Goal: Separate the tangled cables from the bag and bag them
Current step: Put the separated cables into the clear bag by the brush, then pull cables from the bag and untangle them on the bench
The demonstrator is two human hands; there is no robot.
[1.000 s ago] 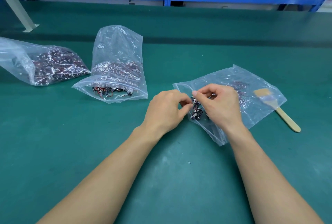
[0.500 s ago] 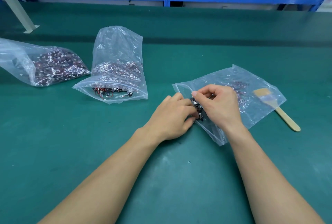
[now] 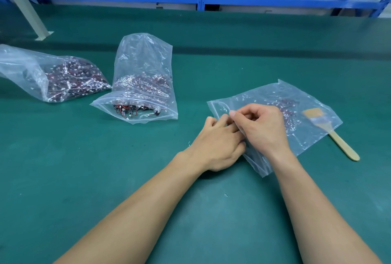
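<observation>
Green mat [image 3: 105,179], bag [image 3: 260,96] mouth leftward

One wide-angle camera, worn on the person's head, looks forward and down across the green table [image 3: 84,179]. It sits close above the flat bag [image 3: 264,98], which lies just right of centre. The arms [image 3: 137,206] come in from the bottom edge toward that bag. Two fuller bags [image 3: 143,69] lie to its left. The blue shelf [image 3: 275,1] runs well beyond it, along the top edge.
</observation>
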